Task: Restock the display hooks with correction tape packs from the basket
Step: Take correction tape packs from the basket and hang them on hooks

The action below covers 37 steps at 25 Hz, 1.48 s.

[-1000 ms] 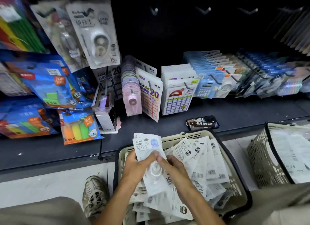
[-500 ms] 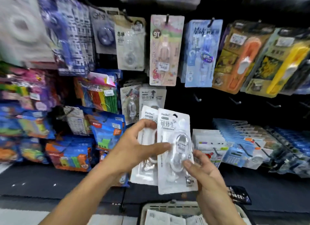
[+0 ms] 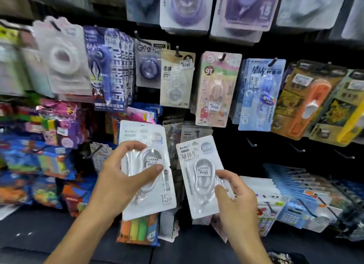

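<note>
White card and clear plastic made up the two correction tape packs I had raised toward the display. The left pack (image 3: 146,170) sat in my left hand (image 3: 120,182), thumb across the bubble and fingers curled over its upper left edge, so the grip was clamped on it. The right pack (image 3: 200,177) was pinched at its lower right side by my right hand (image 3: 234,196), which was likewise closed on it. The two packs were held just beside each other, apart, both upright with a slight tilt.

I judged this to be the hanging step: packs separated, one per hand, ready to go up. Behind them hung a matching pack on its hook (image 3: 197,134), and bare hooks (image 3: 252,143) stuck out of the dark board to the right. The next move would call for lining a pack's top hole with a hook tip and sliding it on, which needs the top edge kept free of fingers. The basket was out of sight.
</note>
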Motion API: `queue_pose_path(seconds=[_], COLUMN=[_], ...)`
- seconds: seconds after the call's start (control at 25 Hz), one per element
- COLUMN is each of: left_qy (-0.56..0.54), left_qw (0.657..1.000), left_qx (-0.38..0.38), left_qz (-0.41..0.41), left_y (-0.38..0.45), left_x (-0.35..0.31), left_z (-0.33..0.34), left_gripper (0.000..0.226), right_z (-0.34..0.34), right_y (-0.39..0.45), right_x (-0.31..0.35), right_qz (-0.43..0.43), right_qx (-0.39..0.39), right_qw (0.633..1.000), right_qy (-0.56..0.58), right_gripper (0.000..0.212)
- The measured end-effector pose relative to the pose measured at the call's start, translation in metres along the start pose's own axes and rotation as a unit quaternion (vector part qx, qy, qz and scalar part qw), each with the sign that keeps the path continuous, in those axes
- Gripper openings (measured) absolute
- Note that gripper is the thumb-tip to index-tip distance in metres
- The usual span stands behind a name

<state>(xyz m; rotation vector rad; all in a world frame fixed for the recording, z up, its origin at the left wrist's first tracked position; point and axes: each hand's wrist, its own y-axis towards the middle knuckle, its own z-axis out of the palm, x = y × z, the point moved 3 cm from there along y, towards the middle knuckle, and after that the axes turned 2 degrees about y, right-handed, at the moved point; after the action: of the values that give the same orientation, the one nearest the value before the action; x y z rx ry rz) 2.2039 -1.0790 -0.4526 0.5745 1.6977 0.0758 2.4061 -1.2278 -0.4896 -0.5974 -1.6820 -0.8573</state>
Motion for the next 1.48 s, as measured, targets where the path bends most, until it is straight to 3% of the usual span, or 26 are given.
queue_pose_path(seconds=[0.16, 0.28, 0.48, 0.68, 0.76, 0.96, 1.04, 1.16, 1.28, 1.48], left_qy=[-0.011, -0.015, -0.036, 0.013, 0.007, -0.055, -0.073, -0.147, -0.187, -0.255], left_qw=[1.0, 1.0, 0.999, 0.999, 0.999, 0.997, 0.995, 0.987, 0.981, 0.963], left_qx=[0.0, 0.006, 0.009, 0.03, 0.032, 0.058, 0.068, 0.058, 0.01, -0.017], left_qz=[0.015, 0.014, -0.012, 0.007, 0.014, 0.008, 0.018, 0.013, -0.051, -0.092], left_y=[-0.003, -0.006, -0.003, -0.002, -0.004, -0.017, -0.026, -0.033, -0.022, -0.001], left_x=[-0.003, 0.0, 0.007, 0.007, 0.003, -0.007, -0.013, -0.015, -0.005, 0.006], left_z=[0.001, 0.002, 0.008, 0.025, 0.026, 0.021, 0.021, 0.026, 0.028, 0.014], left_gripper=[0.061, 0.056, 0.05, 0.052, 0.049, 0.038, 0.047, 0.093, 0.111, 0.079], right_z=[0.013, 0.021, 0.039, 0.055, 0.06, 0.051, 0.045, 0.036, 0.025, 0.011], right_y=[-0.007, -0.005, 0.001, -0.018, -0.016, -0.013, -0.018, -0.022, -0.011, 0.005], right_x=[-0.004, -0.004, -0.005, 0.004, 0.009, 0.013, 0.006, -0.008, -0.013, -0.008], right_qz=[0.032, 0.027, 0.122, 0.049, 0.046, 0.065, 0.093, 0.166, 0.135, -0.008], right_qx=[-0.049, -0.06, 0.058, 0.207, 0.21, 0.196, 0.193, 0.155, 0.085, -0.006], right_qw=[0.995, 0.997, 0.986, 0.972, 0.97, 0.955, 0.945, 0.907, 0.945, 0.999], right_qy=[0.084, 0.05, 0.102, 0.1, 0.118, 0.211, 0.249, 0.355, 0.286, 0.036], right_gripper=[0.041, 0.037, 0.063, 0.051, 0.053, 0.032, 0.041, 0.053, 0.051, 0.04])
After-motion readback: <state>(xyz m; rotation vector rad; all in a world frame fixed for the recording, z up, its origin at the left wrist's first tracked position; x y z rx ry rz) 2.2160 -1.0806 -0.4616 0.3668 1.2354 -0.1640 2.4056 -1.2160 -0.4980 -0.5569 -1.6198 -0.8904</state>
